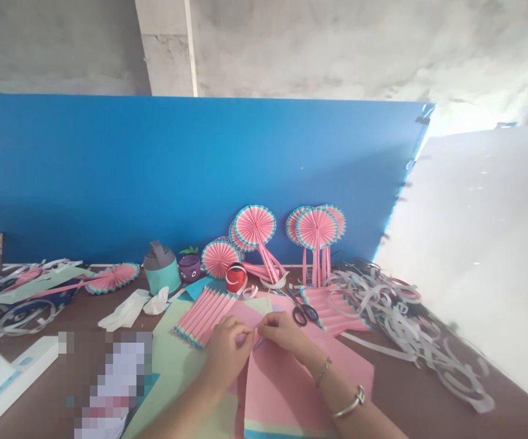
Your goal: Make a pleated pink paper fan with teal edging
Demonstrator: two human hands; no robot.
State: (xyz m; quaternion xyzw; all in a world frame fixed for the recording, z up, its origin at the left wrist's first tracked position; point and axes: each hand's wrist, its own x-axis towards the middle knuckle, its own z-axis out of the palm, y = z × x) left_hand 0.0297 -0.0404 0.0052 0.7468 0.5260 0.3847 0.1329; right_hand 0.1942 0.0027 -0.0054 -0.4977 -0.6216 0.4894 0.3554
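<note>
Left hand [230, 344], right hand [283, 331]: grips adjacent, both pinching flat rectangular pink paper sheet [286, 390]. Black-handled scissors [303, 308] beyond.

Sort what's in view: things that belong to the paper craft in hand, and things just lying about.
Likely part of the job:
pink sheet, being handled
pleated paper, matching it
fans, in the same colours
scissors

Probably just lying about:
teal container
purple pot
tissues
pale strips, seemingly scraps
</note>
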